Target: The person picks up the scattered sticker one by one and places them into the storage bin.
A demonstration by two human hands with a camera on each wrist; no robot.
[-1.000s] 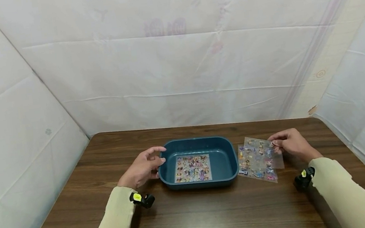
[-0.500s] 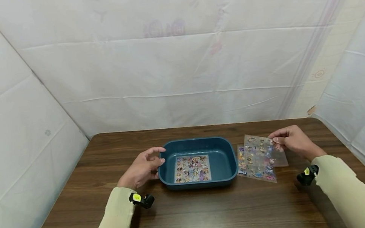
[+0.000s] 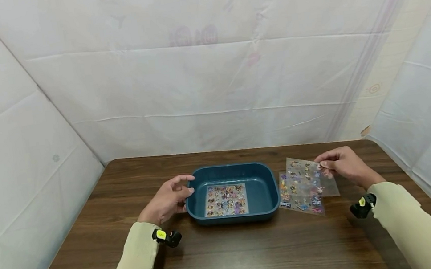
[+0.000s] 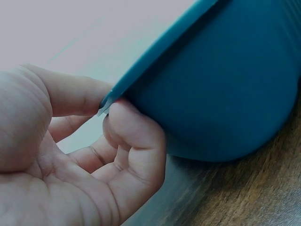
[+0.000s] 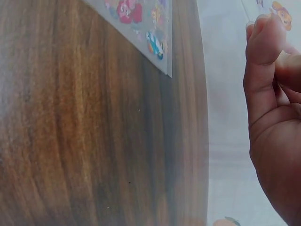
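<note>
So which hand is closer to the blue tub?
Left. The left hand holds the blue tub by its left rim, fingers curled under the edge. The right hand is off to the tub's right, pinching a clear sticker sheet.

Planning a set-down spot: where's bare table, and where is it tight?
Free: the wide near strip of the table between the two sleeves, and the far strip behind the blue tray. Crowded: left hand grips the tray's left rim; right hand pinches a lifted sticker sheet above another sheet beside the tray's right wall.
</note>
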